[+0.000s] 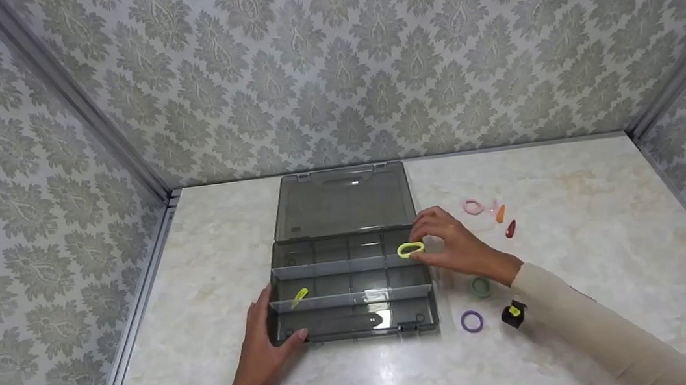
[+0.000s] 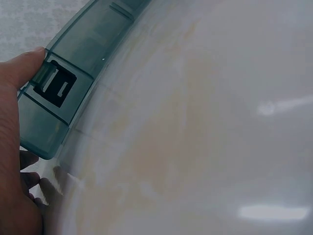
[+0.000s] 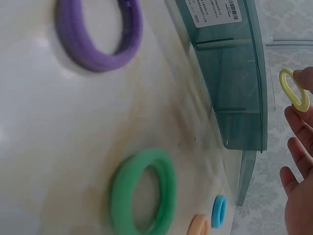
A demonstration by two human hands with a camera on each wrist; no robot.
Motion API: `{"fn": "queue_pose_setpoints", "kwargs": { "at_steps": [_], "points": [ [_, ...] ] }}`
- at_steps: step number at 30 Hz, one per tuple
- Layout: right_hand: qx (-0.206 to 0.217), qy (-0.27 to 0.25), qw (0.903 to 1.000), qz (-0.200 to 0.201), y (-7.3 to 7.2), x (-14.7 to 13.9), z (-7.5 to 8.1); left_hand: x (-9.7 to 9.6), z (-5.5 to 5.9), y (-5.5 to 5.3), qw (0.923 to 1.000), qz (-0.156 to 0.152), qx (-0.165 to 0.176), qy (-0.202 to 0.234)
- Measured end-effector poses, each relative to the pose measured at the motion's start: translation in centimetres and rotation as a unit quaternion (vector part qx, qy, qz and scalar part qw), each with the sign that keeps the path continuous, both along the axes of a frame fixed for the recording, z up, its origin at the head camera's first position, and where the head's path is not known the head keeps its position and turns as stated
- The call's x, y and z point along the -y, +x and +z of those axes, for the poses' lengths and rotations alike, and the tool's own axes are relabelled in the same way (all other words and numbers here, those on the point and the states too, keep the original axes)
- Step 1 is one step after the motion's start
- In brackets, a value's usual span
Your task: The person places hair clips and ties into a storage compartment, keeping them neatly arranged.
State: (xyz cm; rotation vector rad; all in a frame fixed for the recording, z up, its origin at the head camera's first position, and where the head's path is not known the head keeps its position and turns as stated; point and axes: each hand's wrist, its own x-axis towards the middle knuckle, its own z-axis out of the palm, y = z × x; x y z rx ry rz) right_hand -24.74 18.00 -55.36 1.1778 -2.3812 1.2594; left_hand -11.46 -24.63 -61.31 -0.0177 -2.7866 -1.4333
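The right hand (image 1: 454, 241) pinches a yellow-green, soft-looking ring (image 1: 411, 255) between thumb and fingertips, over the back right part of a smoky grey, see-through plastic box (image 1: 360, 334), just inside its right rim. The left hand (image 1: 260, 340) grips the box's front left corner, thumb at the front wall and fingers along the side. The work looks barely begun: in the box only a yellow-green, tapered clip (image 1: 300, 295) shows, at the left of the middle row; the clear divider makes it hard to tell whether the clip leans on it. Left outside, right of the box, are a pink ring (image 1: 474, 212), an orange tapered clip (image 1: 501, 213), a dark red clip (image 1: 510, 229), a green ring (image 1: 481, 295), a purple ring (image 1: 464, 323) and a small black cube-like holder (image 1: 513, 319) with something yellow-green in it; the right wrist view adds a blue ring (image 3: 215, 211) and a peach ring (image 3: 193, 226). Upright dividers split the box into three long rows, their top edges the likeliest snag. The lid (image 1: 344, 202) lies swung back almost to the patterned wall (image 1: 345, 74), so there is little room behind; the table (image 1: 207, 261) runs wide on both sides, though the right forearm passes close by the holder.
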Motion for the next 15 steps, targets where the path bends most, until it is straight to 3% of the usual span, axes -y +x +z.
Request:
{"fn": "queue_pose_setpoints", "kwargs": {
  "at_steps": [4, 15],
  "points": [
    [0.005, 0.026, 0.9996, 0.009, -0.6, 1.2, 0.3, 0.0, -0.1, 0.0, 0.9998, 0.000, -0.018, -0.002],
    [-0.005, 0.071, 0.9970, 0.030, -2.8, 4.2, 1.2, 0.0, -0.2, 0.0, 1.0000, 0.003, -0.003, 0.004]
  ]
}}
